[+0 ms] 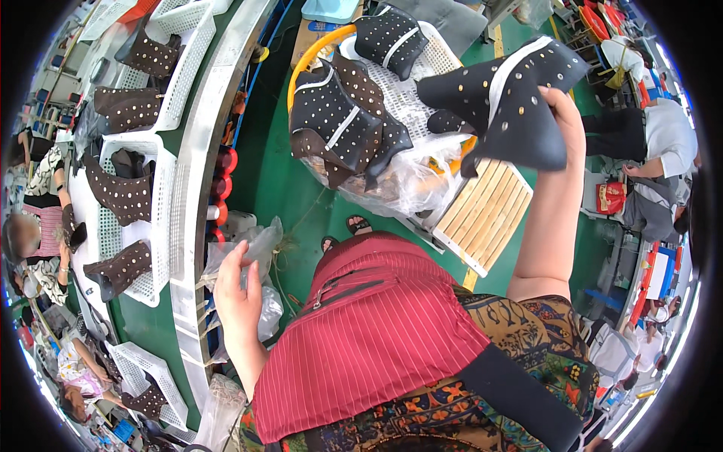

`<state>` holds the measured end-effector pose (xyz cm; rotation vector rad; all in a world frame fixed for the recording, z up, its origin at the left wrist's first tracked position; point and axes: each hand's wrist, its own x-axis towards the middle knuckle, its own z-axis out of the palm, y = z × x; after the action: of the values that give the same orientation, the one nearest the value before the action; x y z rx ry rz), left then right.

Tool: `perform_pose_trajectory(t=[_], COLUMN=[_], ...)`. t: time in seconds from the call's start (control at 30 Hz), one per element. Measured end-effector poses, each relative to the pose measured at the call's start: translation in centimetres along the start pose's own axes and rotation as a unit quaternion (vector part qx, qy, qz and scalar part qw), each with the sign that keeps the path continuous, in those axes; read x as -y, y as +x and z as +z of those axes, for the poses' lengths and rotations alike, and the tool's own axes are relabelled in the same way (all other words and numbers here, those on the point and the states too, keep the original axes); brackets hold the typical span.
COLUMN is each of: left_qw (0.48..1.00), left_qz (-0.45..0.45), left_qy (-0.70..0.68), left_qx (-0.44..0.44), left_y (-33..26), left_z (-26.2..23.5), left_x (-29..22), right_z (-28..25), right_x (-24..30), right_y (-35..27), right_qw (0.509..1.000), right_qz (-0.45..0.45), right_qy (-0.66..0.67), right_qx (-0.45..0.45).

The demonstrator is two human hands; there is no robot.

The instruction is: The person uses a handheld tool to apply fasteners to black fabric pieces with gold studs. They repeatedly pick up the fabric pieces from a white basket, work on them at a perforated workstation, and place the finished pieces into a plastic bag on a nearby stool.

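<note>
Far left, white perforated plastic trays (167, 197) ride the long conveyor line (197, 188), each carrying brown studded boot uppers (120, 197), and other people sit along the far side of that line. Closer in, your left hand (237, 297) hangs beside the conveyor's edge with its fingers (242, 260) spread loose and holding nothing, right next to a crumpled clear plastic bag (265, 248). Centre frame, your red pinstriped apron (376, 339) fills the lower view, the green floor (275, 173) showing past it. Above that, a heap of dark studded boot uppers with white stripes (343, 120) lies on clear plastic sheeting (410, 181) over a white mesh basket (407, 98) with a yellow hoop rim (309, 60). A slatted pale wooden board (486, 215) pokes out below the pile. Now to the right: your right hand (565, 124) is raised, fingers (556, 99) clamped on the edge of one black studded boot upper with a white stripe (512, 94), lifted clear of the heap and held just above the basket's right side. Further right, another person in a white shirt (666, 135) bends over beside red crates (611, 197)
</note>
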<state>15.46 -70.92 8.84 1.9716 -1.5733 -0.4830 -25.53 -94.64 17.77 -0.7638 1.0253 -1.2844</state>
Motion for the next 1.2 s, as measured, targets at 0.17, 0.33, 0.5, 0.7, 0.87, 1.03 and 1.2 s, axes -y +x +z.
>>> perform_pose_trajectory(t=[0.17,0.33,0.5,0.7,0.87,1.03,1.2], left_qw=[0.999,0.997,0.994,0.988,0.970,0.959,0.946], left_qz=[-0.009,-0.019,-0.066,-0.121,-0.160,-0.197,-0.270], left_qy=[0.005,0.045,0.068,0.087,0.150,0.173,0.146], left_qx=[0.041,0.056,0.050,0.041,0.102,0.107,0.103], left_y=[0.6,1.2,2.2,3.7,3.5,1.6,-0.1], left_z=[-0.3,-0.3,0.3,2.3,3.1,3.6,3.8], left_x=[2.4,4.0,4.0,3.5,3.2,3.7,3.1], right_z=[-2.1,-1.9,-1.5,1.5,2.5,2.5,1.1], right_x=[-1.7,-4.0,-5.0,-8.4,-14.7,-20.0,-21.6], right_y=[2.5,3.6,8.1,22.3,34.6,36.4,34.3], right_qw=[0.989,0.984,0.982,0.978,0.979,0.969,0.972], right_qz=[0.051,0.078,0.078,0.073,0.136,0.195,0.127], right_qy=[0.122,0.136,0.152,0.117,0.081,-0.072,-0.165], right_qx=[-0.064,-0.089,-0.079,-0.159,-0.125,-0.131,-0.110])
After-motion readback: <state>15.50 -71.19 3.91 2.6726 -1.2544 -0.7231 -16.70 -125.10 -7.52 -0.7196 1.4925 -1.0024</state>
